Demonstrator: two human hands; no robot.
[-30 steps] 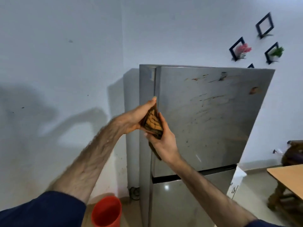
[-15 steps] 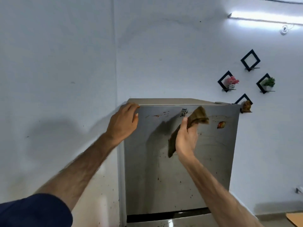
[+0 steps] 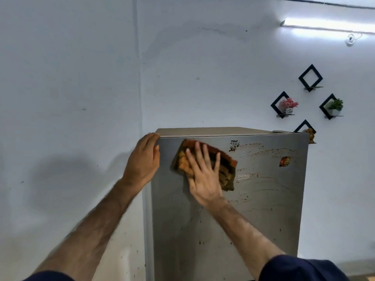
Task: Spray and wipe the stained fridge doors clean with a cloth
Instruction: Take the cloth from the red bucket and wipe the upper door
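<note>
Head view: folded cloth [image 3: 205,163] on steel door [image 3: 263,209]

The fridge door [image 3: 263,209] in front of me is brushed silver-grey, streaked with reddish-brown smears and dotted with dark specks. The cloth [image 3: 225,169] under my palm is checked in orange, brown and dark olive, with a rust-red border. My sleeve [image 3: 300,269] is navy blue. The wall [image 3: 81,78] is pale bluish white. Black diamond frames [image 3: 310,78] hang there, one with a pink flower [image 3: 289,103], one with a green plant [image 3: 336,104].
</note>
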